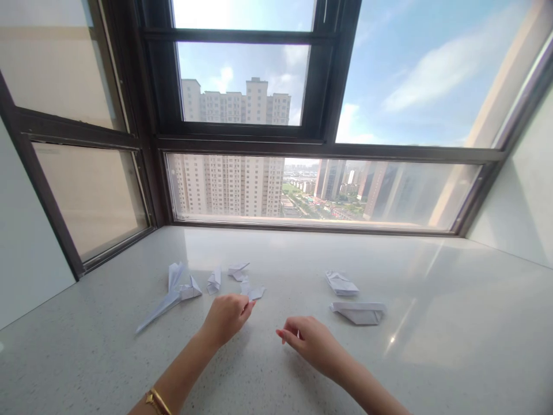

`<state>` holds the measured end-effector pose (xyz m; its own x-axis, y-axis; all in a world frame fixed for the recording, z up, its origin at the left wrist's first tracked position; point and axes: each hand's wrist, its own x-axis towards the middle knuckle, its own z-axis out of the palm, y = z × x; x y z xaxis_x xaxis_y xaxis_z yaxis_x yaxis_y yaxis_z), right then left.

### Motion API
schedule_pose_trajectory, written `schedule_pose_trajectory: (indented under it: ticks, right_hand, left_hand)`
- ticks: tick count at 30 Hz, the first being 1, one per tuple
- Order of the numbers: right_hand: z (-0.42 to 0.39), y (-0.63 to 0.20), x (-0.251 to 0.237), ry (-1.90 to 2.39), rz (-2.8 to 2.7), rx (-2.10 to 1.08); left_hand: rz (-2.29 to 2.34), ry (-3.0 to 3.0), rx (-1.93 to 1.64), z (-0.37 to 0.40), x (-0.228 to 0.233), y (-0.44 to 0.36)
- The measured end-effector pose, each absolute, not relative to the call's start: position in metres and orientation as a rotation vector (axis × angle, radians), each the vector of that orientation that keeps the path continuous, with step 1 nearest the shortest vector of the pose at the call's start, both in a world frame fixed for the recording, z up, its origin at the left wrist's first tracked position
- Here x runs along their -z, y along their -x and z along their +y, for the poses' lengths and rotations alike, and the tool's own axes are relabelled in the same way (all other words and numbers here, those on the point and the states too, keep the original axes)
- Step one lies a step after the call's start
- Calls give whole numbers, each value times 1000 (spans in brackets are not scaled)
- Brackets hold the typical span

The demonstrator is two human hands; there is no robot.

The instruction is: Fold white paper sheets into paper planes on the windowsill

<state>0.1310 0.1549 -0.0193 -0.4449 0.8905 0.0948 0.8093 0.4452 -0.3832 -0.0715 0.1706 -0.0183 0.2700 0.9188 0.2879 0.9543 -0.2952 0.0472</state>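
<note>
My left hand (pixel 230 316) is closed low over the counter, with nothing showing in its curled fingers. Just beyond its knuckles lies a small folded white paper piece (pixel 254 293), partly covered by the hand; whether they touch I cannot tell. My right hand (pixel 307 340) is held apart from it, fingers curled in and thumb near the index finger, no object visible between them. Two more folded papers (pixel 238 271) (pixel 214 281) lie behind and left of my left hand. Farther left is a larger long-tailed folded paper shape (pixel 175 295).
To the right lie a folded paper packet (pixel 342 283) and a flat, boat-like folded paper (pixel 360 313). The speckled white counter (pixel 432 357) runs to a dark-framed window (pixel 328 151) behind. White walls (pixel 518 202) close in both sides.
</note>
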Motion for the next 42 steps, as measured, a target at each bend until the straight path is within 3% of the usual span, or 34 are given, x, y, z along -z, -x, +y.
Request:
schedule_pose_trajectory:
  ticks: [9,22,36,42]
  right_hand:
    - [148,-130,30,1460,-2447,-397]
    - [147,-130,33,1407,-2444,-392]
    - [151,-131,38,1420,-2433,-430]
    - [150,-131,37,1400,-2425,-449]
  left_hand:
    - [-2225,2010,353,184,15,100]
    - [-2607,1419,531,177,-26,187]
    - [-2158,2014,568,184,-3,102]
    - [-2235,1869,674,185,-8,134]
